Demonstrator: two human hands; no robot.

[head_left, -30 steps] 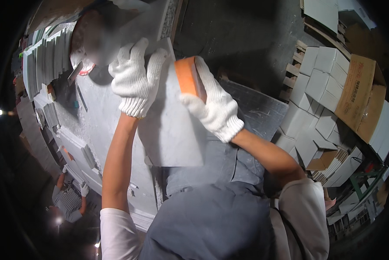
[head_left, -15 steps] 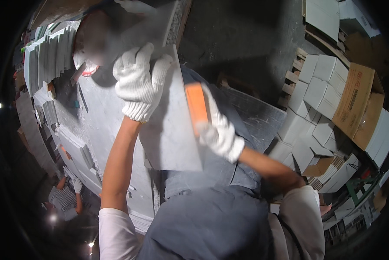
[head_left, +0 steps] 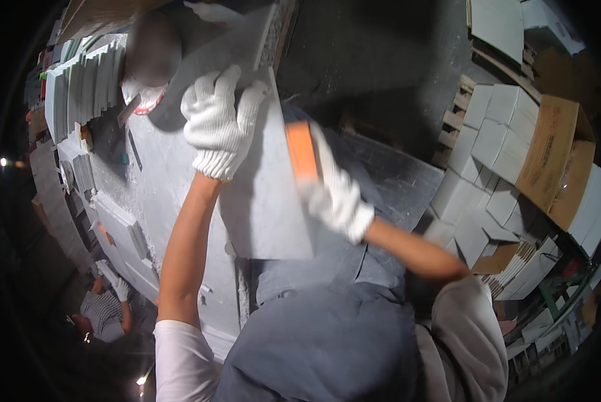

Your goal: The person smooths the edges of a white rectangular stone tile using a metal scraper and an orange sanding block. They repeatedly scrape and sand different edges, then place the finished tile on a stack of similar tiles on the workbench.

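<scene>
A pale grey-white marble slab [head_left: 274, 221] lies on a long stone-topped bench, its right edge overhanging toward my legs. My left hand [head_left: 219, 120], in a white knitted glove, lies on the slab's far part with its fingers spread. My right hand [head_left: 337, 194], gloved the same way, is closed round the near end of an orange block [head_left: 301, 149]. That block stands along the slab's right edge and looks like a sanding block; motion blurs it. Whether it touches the edge cannot be made out. Its near end is hidden by my fingers.
Thin slabs [head_left: 89, 87] stand in a row at the far left, with a flat stack [head_left: 119, 224] nearer. White boxes [head_left: 498, 144] and an open brown carton [head_left: 548, 161] are piled on the right. Another person [head_left: 106, 308] works at the lower left. A dark board [head_left: 394, 177] lies beyond my right hand.
My right hand and the orange block have shifted slightly away from me along the slab's edge. My left hand keeps its place on the slab.
</scene>
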